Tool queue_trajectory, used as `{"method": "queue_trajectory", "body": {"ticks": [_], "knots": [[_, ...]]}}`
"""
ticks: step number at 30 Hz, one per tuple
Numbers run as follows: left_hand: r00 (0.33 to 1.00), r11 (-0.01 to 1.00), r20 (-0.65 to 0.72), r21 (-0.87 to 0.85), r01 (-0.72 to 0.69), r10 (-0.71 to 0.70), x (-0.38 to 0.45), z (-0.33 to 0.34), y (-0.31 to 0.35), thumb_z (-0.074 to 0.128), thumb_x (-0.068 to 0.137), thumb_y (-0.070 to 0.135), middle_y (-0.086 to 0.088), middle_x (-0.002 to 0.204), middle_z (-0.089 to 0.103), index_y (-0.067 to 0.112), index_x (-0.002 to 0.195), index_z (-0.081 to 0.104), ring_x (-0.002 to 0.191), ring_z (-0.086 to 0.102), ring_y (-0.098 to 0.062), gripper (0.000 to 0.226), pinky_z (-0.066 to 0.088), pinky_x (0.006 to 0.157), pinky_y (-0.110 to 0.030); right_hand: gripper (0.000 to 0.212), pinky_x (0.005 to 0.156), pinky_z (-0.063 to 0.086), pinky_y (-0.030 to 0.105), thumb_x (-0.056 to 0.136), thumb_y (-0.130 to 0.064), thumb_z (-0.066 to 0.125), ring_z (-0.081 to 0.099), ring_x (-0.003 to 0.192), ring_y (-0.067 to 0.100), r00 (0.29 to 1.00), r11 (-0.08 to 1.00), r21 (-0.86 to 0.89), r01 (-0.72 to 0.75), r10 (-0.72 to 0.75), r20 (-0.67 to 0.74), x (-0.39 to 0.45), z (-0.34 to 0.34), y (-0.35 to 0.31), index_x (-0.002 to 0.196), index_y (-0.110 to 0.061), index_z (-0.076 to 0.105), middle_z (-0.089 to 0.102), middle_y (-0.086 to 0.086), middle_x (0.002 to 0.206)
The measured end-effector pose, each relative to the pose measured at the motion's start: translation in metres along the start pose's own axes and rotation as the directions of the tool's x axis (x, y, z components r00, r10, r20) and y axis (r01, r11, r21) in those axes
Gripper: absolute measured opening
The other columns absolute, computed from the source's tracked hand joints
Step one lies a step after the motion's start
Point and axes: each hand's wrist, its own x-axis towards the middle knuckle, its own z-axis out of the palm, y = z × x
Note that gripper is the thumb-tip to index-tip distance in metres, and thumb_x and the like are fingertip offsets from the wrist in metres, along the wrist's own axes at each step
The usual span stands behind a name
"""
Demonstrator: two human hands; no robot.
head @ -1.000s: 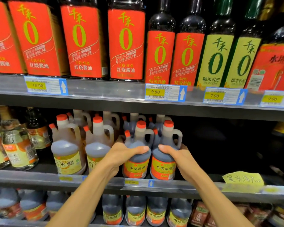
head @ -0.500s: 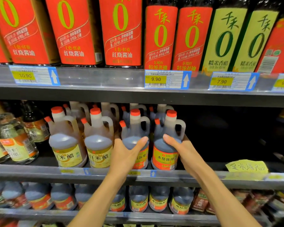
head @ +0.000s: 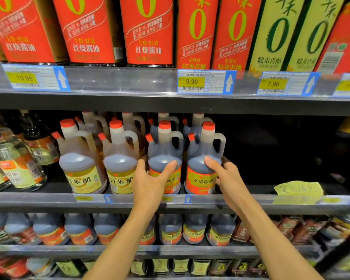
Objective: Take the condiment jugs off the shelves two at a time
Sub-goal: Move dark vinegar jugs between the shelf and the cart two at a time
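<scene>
Two dark vinegar jugs with red caps and orange labels stand side by side at the front of the middle shelf (head: 251, 201). My left hand (head: 150, 182) grips the left dark jug (head: 165, 150) round its belly, thumb across the front. The right dark jug (head: 203, 154) is held by my right hand (head: 228, 178), thumb on its shoulder and fingers behind its right side. Both jugs stand upright on the shelf. More dark jugs stand in the row behind them.
Two pale rice vinegar jugs (head: 79, 158) with yellow labels stand just left of my left hand. Glass bottles (head: 14, 164) fill the far left. The upper shelf edge (head: 129, 98) hangs close above the jug caps. Right of the jugs the shelf is dark, with a yellow handwritten note (head: 298, 188).
The two dark jugs were pushed back from the shelf's front edge. My hands stayed on them, the grips looser. The view has moved closer and lower.
</scene>
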Motion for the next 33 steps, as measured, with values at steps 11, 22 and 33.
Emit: {"method": "queue_trajectory", "body": {"ticks": [11, 22, 33], "knots": [[0.998, 0.999, 0.065, -0.049, 0.004, 0.0, 0.003, -0.003, -0.006, 0.078, 0.082, 0.045, 0.007, 0.104, 0.071, 0.023, 0.101, 0.061, 0.098, 0.066, -0.006, 0.034, 0.056, 0.092, -0.042, 0.049, 0.088, 0.058, 0.037, 0.086, -0.04, 0.072, 0.073, 0.108, 0.02, 1.0, 1.0, -0.003, -0.003, 0.003, -0.014, 0.001, 0.002, 0.003, 0.127, -0.015, 0.065, 0.077, 0.003, 0.115], [0.994, 0.996, 0.111, -0.091, 0.003, 0.007, 0.005, -0.007, -0.011, 0.081, 0.078, 0.044, 0.006, 0.097, 0.072, 0.022, 0.097, 0.062, 0.094, 0.068, -0.007, 0.035, 0.058, 0.087, -0.037, 0.058, 0.089, 0.057, 0.037, 0.078, -0.049, 0.073, 0.074, 0.104, 0.018, 1.0, 0.999, -0.044, -0.008, 0.006, -0.024, 0.005, 0.001, 0.004, 0.121, -0.01, 0.069, 0.078, 0.003, 0.109], [0.994, 0.997, 0.105, -0.077, -0.002, 0.01, 0.005, -0.007, -0.014, 0.081, 0.076, 0.048, 0.004, 0.095, 0.072, 0.021, 0.096, 0.061, 0.092, 0.068, -0.008, 0.04, 0.057, 0.083, -0.033, 0.019, 0.069, 0.055, 0.024, 0.093, -0.034, 0.07, 0.075, 0.085, 0.011, 0.998, 0.996, -0.093, -0.013, 0.008, -0.058, 0.002, 0.005, 0.002, 0.092, -0.015, 0.067, 0.077, -0.003, 0.085]]}}
